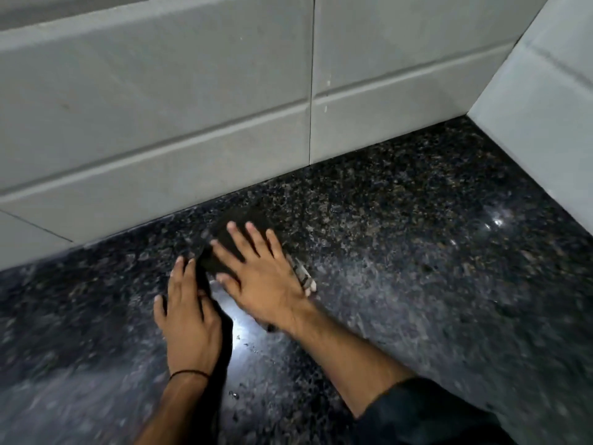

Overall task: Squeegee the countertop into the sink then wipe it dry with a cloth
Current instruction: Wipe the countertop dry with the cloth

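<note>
Two hands press flat on a dark, soft cloth [224,252] spread on the speckled black granite worktop [417,252] near the grey tiled wall [160,107]: the left hand [189,319] pins its near edge, the right hand [260,277] lies splayed over its middle. The cloth looks limp and light, best driven under open palms. The polished stone glistens, likely slippery; no sink shows.

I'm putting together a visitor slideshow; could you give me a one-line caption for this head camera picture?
Both hands, left hand and right hand, press a dark cloth flat on the speckled black countertop near the tiled wall.
</note>
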`<state>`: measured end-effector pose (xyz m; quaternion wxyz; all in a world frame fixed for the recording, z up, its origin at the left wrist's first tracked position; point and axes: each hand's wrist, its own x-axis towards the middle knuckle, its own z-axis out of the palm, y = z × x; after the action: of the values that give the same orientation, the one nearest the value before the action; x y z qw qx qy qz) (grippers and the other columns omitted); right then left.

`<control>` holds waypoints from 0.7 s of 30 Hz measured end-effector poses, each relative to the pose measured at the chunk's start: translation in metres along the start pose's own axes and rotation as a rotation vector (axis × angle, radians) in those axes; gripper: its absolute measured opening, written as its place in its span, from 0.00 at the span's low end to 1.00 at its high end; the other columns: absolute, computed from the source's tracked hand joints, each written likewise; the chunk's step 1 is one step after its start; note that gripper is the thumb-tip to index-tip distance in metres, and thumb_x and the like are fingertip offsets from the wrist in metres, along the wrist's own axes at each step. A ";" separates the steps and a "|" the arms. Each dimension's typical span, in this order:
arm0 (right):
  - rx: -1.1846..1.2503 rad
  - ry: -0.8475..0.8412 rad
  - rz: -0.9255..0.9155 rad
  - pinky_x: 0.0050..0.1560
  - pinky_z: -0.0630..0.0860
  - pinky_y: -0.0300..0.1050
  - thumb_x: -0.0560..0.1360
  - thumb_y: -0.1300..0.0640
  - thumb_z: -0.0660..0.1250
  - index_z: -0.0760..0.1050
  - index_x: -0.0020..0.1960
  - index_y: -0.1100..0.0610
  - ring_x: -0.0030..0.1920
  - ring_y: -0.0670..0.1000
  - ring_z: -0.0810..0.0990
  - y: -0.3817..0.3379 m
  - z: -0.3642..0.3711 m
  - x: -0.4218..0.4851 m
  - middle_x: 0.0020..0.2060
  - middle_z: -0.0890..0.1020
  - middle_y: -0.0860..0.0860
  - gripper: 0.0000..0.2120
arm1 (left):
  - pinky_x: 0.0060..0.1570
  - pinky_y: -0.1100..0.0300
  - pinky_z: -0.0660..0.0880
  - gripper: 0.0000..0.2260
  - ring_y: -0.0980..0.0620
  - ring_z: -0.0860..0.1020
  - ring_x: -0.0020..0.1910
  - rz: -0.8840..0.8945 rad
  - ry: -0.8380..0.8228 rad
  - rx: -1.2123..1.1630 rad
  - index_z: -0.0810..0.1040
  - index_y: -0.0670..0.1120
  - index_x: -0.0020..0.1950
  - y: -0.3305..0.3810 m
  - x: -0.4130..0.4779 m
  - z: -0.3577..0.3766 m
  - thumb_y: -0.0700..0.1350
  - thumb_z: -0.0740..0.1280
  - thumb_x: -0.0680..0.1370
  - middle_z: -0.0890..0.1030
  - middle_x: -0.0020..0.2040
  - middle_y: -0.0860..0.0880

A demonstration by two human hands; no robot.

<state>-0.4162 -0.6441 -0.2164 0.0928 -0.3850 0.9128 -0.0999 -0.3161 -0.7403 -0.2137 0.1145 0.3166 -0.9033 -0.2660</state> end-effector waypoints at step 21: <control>-0.007 -0.048 -0.089 0.77 0.46 0.59 0.82 0.39 0.48 0.52 0.79 0.42 0.79 0.57 0.49 -0.040 0.018 -0.174 0.80 0.51 0.51 0.27 | 0.74 0.40 0.51 0.21 0.47 0.59 0.77 0.098 -0.082 -0.055 0.68 0.45 0.73 -0.014 -0.002 -0.015 0.40 0.60 0.79 0.62 0.78 0.46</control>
<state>-0.2653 -0.5483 -0.2073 0.1090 -0.4276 0.8927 -0.0916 -0.3021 -0.7544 -0.2092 0.0990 0.2576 -0.9140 -0.2975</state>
